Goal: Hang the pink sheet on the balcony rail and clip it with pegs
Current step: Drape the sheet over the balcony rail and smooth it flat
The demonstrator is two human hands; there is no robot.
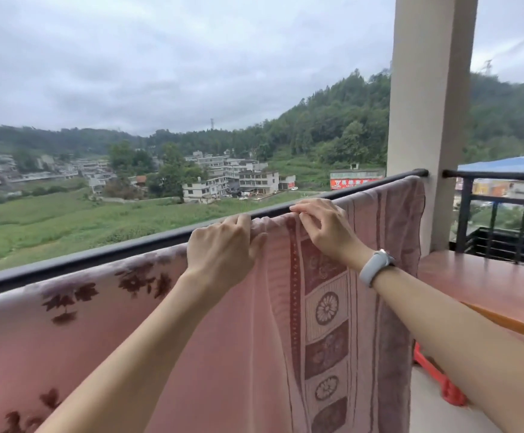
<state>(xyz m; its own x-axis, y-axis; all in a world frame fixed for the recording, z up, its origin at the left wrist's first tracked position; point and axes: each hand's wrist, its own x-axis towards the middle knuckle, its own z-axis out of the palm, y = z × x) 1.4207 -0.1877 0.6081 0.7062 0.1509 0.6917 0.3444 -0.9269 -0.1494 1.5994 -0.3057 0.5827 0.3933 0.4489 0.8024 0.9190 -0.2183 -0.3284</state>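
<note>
While the sheet [229,323] hangs over the rail [76,260], draped from the pillar [426,120] leftward, we hold its top edge at the rail with both hands. Our left hand [223,248] grips a bunched fold; our right hand [323,226] pinches the cloth just beside it. A table [485,282] stands right.

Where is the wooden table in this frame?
In the head view the wooden table stands at the right, just beyond the pink sheet, below the pillar.

Soft overcast daylight; faint shadows; wide-angle bending at edges.
</note>
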